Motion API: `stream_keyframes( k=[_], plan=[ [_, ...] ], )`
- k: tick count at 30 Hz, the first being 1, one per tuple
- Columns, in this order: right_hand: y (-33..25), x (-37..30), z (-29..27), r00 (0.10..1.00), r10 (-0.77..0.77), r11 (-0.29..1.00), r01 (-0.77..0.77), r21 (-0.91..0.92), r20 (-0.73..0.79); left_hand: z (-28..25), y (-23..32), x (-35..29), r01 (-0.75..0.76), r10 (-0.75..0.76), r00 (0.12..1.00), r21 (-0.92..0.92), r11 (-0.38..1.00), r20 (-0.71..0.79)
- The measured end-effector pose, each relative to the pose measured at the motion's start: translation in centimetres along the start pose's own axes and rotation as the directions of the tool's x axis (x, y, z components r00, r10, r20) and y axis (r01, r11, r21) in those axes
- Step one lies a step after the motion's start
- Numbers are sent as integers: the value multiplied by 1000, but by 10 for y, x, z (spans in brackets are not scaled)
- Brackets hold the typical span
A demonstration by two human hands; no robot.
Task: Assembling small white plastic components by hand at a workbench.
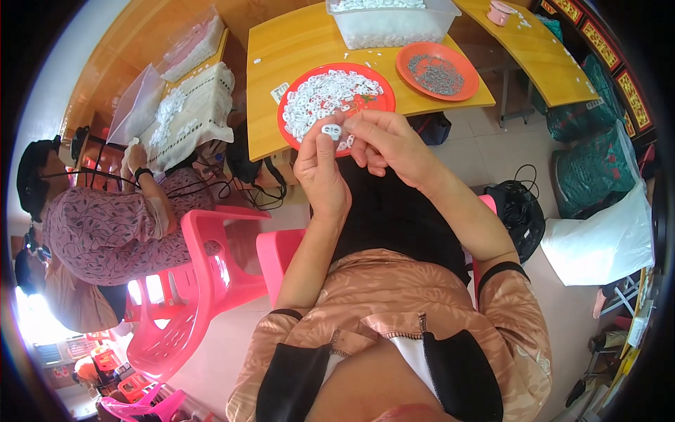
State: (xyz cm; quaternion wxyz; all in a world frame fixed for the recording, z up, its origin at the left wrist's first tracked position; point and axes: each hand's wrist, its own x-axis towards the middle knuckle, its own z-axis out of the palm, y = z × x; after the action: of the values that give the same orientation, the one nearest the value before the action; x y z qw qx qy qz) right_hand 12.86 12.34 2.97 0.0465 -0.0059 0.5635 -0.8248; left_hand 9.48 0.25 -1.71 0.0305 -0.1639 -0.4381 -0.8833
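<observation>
Over the near edge of a red tray (388,105), my left hand (325,176) pinches a small white plastic piece with two dark holes (331,131) between thumb and fingers. My right hand (388,139) is beside it, its thumb and forefinger pressed together close to the piece; whatever they hold is too small to make out. A heap of similar white plastic pieces (320,98) covers much of the tray. To its right, an orange plate (470,76) carries many small grey metal parts (436,74).
A yellow table (281,49) bears the tray, the plate and a clear bin (394,36) of white pieces. At the left, a person in a patterned top (105,225) works at a cloth-covered table (218,98). Pink chairs (200,281) stand behind; white (598,239) and green sacks (594,169) sit right.
</observation>
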Motion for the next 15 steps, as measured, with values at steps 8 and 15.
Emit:
stream_keyframes(
  k=[8, 15],
  plan=[
    [0, 1, -4, 999, 33, 998, -33, 57, 4, -3, -1, 1, 53, -60, 992, 67, 996, 110],
    [2, 4, -3, 999, 38, 999, -38, 10, -18, -13, 3, 5, -20, -15, 984, 194, 981, 179]
  ],
)
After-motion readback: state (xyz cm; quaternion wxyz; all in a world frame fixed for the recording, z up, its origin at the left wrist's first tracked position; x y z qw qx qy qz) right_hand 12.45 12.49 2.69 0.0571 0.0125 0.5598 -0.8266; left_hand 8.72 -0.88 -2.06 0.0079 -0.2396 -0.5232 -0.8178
